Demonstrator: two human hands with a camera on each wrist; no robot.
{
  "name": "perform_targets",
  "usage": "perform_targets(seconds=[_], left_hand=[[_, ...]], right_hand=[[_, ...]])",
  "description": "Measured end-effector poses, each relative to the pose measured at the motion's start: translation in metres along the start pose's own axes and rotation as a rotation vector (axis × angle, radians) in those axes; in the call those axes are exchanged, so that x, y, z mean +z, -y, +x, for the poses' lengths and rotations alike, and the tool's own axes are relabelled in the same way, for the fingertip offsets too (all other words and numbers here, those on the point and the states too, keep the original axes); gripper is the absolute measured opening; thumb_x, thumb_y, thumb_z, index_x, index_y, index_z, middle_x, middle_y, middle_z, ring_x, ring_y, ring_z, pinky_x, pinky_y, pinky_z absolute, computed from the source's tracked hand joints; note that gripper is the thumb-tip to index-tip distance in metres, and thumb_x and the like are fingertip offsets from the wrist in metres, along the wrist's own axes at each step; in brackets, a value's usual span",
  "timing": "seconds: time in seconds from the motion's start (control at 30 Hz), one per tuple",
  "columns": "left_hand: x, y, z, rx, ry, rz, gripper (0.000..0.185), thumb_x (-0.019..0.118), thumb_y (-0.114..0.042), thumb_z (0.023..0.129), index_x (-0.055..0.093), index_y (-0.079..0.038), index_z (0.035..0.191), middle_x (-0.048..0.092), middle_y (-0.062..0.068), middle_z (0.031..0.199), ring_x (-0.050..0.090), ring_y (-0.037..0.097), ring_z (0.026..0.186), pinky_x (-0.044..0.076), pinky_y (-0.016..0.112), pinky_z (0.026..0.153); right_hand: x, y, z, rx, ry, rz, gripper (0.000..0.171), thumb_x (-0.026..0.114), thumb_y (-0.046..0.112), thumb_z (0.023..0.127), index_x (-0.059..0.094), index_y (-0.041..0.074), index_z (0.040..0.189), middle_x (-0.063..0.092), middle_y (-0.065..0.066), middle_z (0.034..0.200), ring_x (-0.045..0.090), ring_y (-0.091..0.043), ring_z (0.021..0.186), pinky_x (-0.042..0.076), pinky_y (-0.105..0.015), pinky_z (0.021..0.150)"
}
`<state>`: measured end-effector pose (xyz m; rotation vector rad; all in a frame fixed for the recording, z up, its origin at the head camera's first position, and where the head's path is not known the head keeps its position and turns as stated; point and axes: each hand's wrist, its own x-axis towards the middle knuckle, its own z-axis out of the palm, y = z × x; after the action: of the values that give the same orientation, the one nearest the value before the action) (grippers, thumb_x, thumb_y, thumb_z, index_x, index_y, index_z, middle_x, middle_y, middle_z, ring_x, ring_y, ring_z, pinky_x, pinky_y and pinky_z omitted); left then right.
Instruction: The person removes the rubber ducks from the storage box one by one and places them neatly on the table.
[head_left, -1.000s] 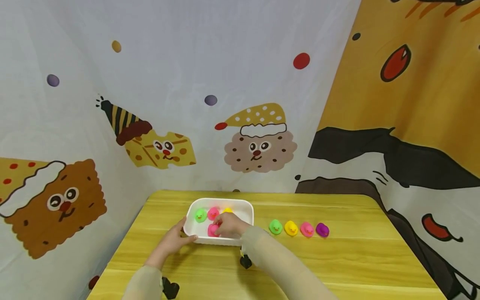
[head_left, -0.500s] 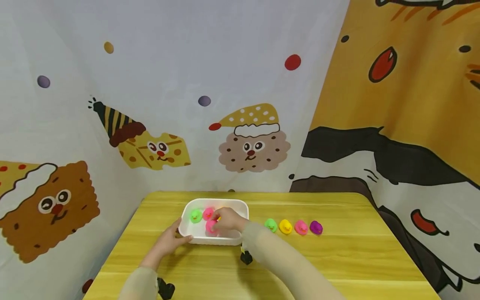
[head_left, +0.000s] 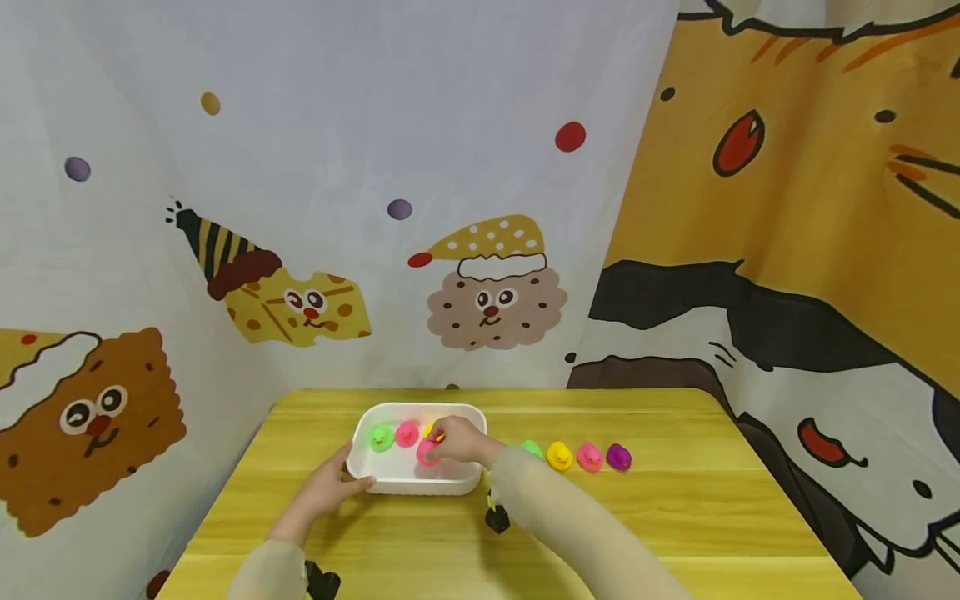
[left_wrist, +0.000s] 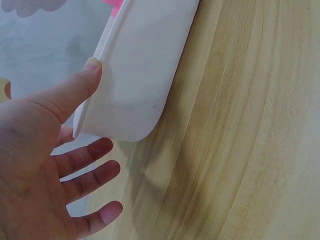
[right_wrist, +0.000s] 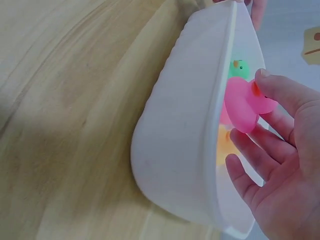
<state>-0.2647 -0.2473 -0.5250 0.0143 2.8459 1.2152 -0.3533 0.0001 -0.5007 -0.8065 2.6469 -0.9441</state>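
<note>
A white plastic tray holds small rubber ducks: a green duck, a pink duck and a yellow duck partly behind the fingers. My left hand holds the tray's left front corner. In the left wrist view its thumb lies on the rim and the other fingers spread below. Inside the tray, my right hand pinches another pink duck between thumb and fingers, close to the front wall. The right wrist view shows the green and yellow ducks behind it.
Right of the tray, a row on the wooden table has a green duck partly hidden by the sleeve, a yellow duck, a pink duck and a purple duck. A cartoon-printed cloth hangs behind.
The head view has swung right, so the scene sits further left. Within the tray, the right hand and its pink duck have shifted right and slightly back. The left hand stays at the corner.
</note>
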Motion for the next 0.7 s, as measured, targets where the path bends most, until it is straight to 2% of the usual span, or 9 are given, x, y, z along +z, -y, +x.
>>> perform_targets(seconds=[0.37, 0.53, 0.7], left_hand=[[-0.001, -0.001, -0.003, -0.006, 0.002, -0.003, 0.096, 0.066, -0.051, 0.07, 0.021, -0.002, 0.139, 0.05, 0.018, 0.117, 0.045, 0.031, 0.105, 0.032, 0.054, 0.088], [-0.001, 0.0, -0.003, 0.005, -0.005, 0.007, 0.095, 0.066, -0.051, 0.07, 0.022, -0.003, 0.139, 0.052, 0.017, 0.114, 0.046, 0.03, 0.101, 0.034, 0.052, 0.087], [0.0, 0.001, -0.002, 0.003, 0.004, -0.003, 0.096, 0.066, -0.053, 0.069, 0.021, -0.004, 0.14, 0.052, 0.017, 0.114, 0.046, 0.03, 0.102, 0.033, 0.053, 0.089]], right_hand=[[-0.006, -0.006, -0.009, -0.028, -0.026, 0.07, 0.021, 0.077, 0.025, 0.067, 0.062, 0.016, 0.079, 0.057, 0.011, 0.078, 0.05, -0.007, 0.073, 0.043, -0.021, 0.064], [-0.01, -0.006, -0.011, -0.065, -0.057, 0.088, 0.021, 0.077, 0.022, 0.066, 0.064, 0.014, 0.08, 0.059, 0.009, 0.078, 0.053, -0.005, 0.073, 0.045, -0.019, 0.063], [-0.014, -0.007, -0.016, -0.061, -0.065, 0.122, 0.022, 0.077, 0.019, 0.067, 0.065, 0.013, 0.084, 0.06, 0.009, 0.082, 0.054, -0.005, 0.073, 0.045, -0.019, 0.064]])
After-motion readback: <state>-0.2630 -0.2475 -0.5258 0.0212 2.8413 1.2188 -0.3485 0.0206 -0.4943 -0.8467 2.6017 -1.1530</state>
